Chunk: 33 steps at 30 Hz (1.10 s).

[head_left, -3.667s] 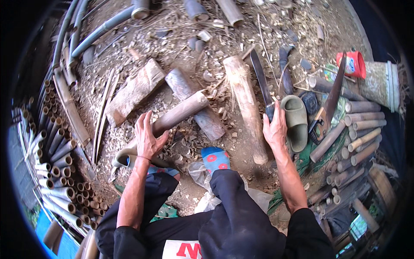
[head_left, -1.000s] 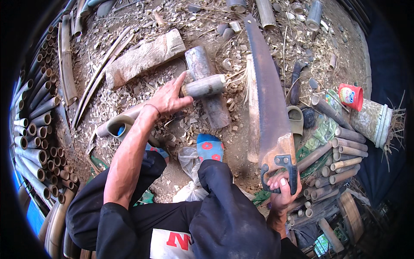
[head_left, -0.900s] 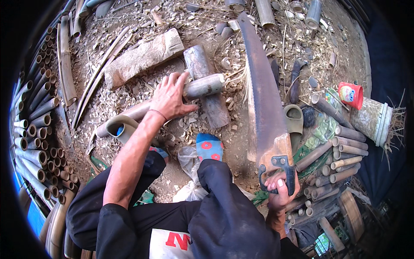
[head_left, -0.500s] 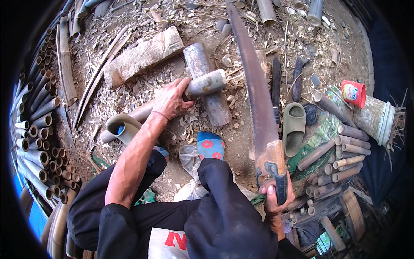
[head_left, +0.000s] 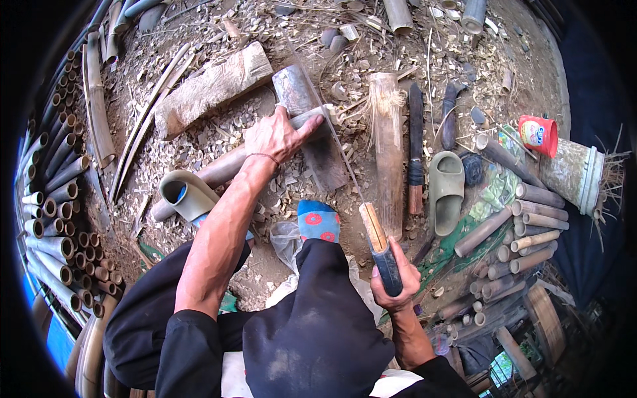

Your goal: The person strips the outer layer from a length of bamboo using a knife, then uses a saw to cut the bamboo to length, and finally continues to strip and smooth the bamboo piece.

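My left hand [head_left: 273, 136] grips a bamboo pole [head_left: 225, 166] close to its far end, with the thumb reaching along its top. That end rests across a short round log [head_left: 325, 166] on the ground. Held by the handle in my right hand [head_left: 398, 278] is a handsaw [head_left: 377, 232]. Its blade, seen nearly edge-on as a thin line, crosses the pole just beyond my left thumb. Whether the teeth have entered the bamboo I cannot tell. My left foot, in an olive clog [head_left: 188, 194], is over the pole's near part.
A rough timber block [head_left: 215, 89] lies at far left. Right of the saw are an upright-pointing wood piece [head_left: 387, 152], a long knife [head_left: 416, 146] and a loose clog [head_left: 446, 192]. Bamboo stacks [head_left: 60, 245] flank the left; cut lengths [head_left: 541, 219] and a bucket [head_left: 574, 176] the right.
The saw has swung left from beside the pole and turned from flat-on to edge-on, its blade now across the pole. My left hand has shifted toward the pole's far end.
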### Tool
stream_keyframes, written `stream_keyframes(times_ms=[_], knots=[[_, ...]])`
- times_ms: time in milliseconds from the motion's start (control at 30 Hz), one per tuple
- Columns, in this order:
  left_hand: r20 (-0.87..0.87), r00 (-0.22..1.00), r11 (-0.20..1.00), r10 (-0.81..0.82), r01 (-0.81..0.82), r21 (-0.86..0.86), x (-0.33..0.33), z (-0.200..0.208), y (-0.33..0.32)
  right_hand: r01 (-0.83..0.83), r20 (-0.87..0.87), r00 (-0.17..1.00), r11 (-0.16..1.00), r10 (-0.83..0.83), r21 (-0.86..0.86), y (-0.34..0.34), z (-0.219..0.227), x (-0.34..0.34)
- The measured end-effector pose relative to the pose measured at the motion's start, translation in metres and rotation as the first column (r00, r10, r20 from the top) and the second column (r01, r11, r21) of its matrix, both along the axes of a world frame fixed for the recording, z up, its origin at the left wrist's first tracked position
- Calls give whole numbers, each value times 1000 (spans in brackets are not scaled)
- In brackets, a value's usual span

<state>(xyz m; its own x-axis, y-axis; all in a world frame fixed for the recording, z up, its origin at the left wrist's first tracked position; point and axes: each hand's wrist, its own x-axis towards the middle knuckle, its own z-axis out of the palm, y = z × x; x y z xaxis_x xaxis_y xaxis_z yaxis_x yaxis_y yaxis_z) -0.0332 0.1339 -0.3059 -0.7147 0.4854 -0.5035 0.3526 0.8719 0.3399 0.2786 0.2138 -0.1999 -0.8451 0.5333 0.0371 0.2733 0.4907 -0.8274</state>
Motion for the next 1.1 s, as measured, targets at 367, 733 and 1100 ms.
stream_keyframes(times_ms=[367, 733, 1100], knots=[[-87, 994, 997, 72, -73, -1, 8, 5, 2, 3, 85, 996, 1000, -2, -16, -11, 16, 55], [-78, 995, 998, 65, -63, 25, 4, -2, -2, 56, 127, 990, 998, -55, -10, -23, 1, 82], [-140, 984, 990, 109, -96, 99, 3, -23, -9, 21, 13, 1000, 989, -23, 147, 1, -38, -42]])
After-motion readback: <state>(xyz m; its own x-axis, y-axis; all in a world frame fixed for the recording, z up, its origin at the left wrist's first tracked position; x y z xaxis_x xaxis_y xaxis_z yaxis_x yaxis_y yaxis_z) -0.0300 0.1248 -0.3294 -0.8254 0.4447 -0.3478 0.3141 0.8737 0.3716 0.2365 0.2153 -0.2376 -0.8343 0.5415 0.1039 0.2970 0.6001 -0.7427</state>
